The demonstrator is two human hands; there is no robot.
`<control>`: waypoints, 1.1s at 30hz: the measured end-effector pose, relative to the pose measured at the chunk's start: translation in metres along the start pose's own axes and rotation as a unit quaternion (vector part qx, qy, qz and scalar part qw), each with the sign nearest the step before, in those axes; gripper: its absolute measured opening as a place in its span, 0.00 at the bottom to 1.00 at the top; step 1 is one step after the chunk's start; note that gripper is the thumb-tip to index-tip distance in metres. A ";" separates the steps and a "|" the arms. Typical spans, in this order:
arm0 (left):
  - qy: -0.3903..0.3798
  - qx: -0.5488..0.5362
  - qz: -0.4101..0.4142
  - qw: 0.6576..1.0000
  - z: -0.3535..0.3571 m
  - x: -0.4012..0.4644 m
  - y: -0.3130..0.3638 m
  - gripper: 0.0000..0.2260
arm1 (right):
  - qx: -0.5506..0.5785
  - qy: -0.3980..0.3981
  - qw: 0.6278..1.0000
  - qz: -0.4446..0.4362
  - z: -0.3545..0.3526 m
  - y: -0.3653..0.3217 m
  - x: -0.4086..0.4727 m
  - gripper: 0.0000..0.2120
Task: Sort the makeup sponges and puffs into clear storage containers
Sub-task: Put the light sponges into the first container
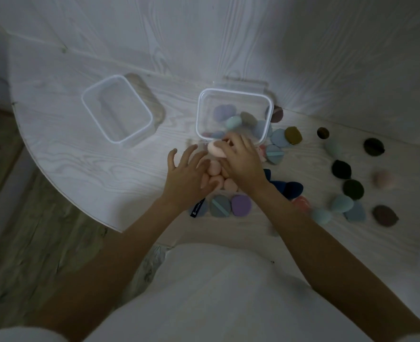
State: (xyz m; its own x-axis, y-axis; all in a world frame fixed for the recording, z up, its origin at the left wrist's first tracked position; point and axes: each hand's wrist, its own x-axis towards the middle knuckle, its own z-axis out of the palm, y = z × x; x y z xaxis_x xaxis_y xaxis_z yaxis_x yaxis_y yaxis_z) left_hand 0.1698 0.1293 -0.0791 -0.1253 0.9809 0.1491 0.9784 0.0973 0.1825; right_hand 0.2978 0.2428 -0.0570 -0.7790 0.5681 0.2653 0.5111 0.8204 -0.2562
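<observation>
Two clear containers stand on the white table: an empty one at the left and one at the middle holding several pastel sponges and puffs. My right hand holds a pink sponge just in front of the filled container's near rim. My left hand lies open with spread fingers beside a cluster of pink sponges. Grey and purple puffs lie just below the hands.
Dark round puffs, teal sponges, a navy sponge and a mustard puff are scattered over the right side of the table. The table's curved edge runs at the left, wooden floor beyond. White walls stand behind.
</observation>
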 end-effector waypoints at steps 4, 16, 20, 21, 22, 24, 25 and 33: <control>0.012 -0.022 0.004 1.000 0.002 -0.002 0.001 0.20 | -0.097 -0.069 0.990 -0.075 0.014 -0.002 0.000 0.08; -0.030 -0.052 0.039 0.997 0.004 -0.010 -0.002 0.30 | -0.026 -0.228 0.973 0.013 0.013 -0.009 0.017 0.09; -0.069 -0.094 0.023 0.993 0.005 -0.009 -0.002 0.33 | 0.134 -0.124 0.981 0.066 -0.008 0.004 -0.008 0.12; -0.075 -0.115 0.015 0.990 0.004 -0.009 0.000 0.33 | 0.168 -0.083 0.977 0.099 -0.020 0.008 -0.019 0.12; -0.075 -0.132 0.007 0.988 0.004 -0.010 0.001 0.32 | 0.189 -0.040 0.973 0.127 -0.032 0.012 -0.030 0.12; -0.066 -0.137 0.005 0.988 0.006 -0.011 0.008 0.30 | 0.184 0.033 0.967 0.175 -0.052 0.024 -0.061 0.11; -0.068 -0.130 0.004 0.989 0.007 -0.012 0.009 0.30 | 0.169 0.045 0.963 0.207 -0.058 0.031 -0.077 0.11; -0.106 -0.075 -0.029 0.991 0.012 -0.006 0.028 0.29 | 0.032 -0.018 0.947 0.320 -0.055 0.076 -0.189 0.10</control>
State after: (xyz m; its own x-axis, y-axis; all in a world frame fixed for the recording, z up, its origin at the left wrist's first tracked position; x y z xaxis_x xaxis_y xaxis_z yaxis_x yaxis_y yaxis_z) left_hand 0.1997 0.1281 -0.0870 -0.1279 0.9892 -0.0715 0.9332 0.1444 0.3292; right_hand 0.5038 0.2018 -0.0754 -0.3289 0.9443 0.0049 0.8605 0.3019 -0.4103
